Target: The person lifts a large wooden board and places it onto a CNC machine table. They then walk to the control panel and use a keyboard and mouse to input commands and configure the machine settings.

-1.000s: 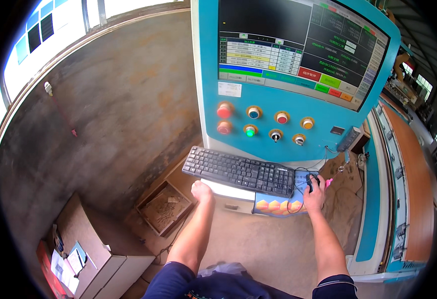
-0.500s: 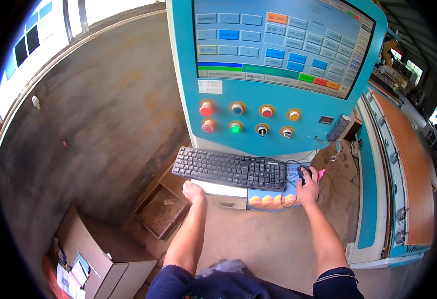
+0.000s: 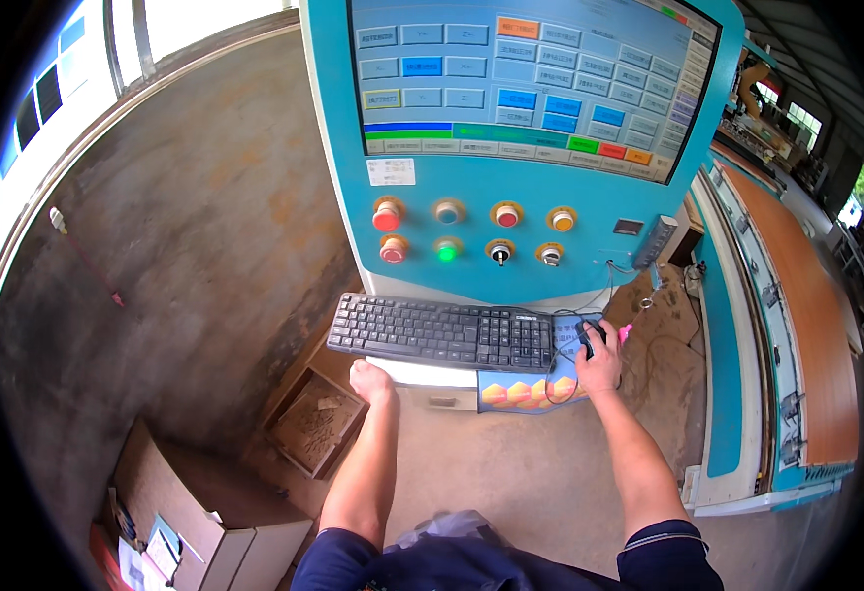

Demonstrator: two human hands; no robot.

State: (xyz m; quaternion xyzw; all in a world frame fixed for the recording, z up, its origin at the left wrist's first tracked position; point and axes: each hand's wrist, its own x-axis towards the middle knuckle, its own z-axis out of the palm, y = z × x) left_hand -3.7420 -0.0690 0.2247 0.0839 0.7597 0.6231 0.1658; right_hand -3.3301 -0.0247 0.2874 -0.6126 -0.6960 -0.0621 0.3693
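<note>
My right hand (image 3: 600, 362) rests over a black computer mouse (image 3: 586, 341), its fingers curved around it. The mouse lies on a blue mouse pad (image 3: 521, 392) with orange hexagons along its front. A black keyboard (image 3: 422, 331) lies to the left of the mouse on a pale shelf (image 3: 417, 372). My left hand (image 3: 371, 380) is closed at the shelf's left corner, below the keyboard, and its fingertips are hidden. Above the keyboard stands a teal control cabinet (image 3: 471, 271) with a lit screen (image 3: 540, 89) full of on-screen buttons.
Red, yellow and lit green push buttons (image 3: 447, 252) and two rotary switches (image 3: 500, 253) sit below the screen. A long teal machine with a brown top (image 3: 797, 295) runs along the right. At lower left are a wooden tray (image 3: 316, 422) and a cardboard box (image 3: 225, 542).
The whole view has shifted slightly, so the cabinet and keyboard appear a little farther left. My right hand stays on the mouse and my left hand stays at the shelf corner.
</note>
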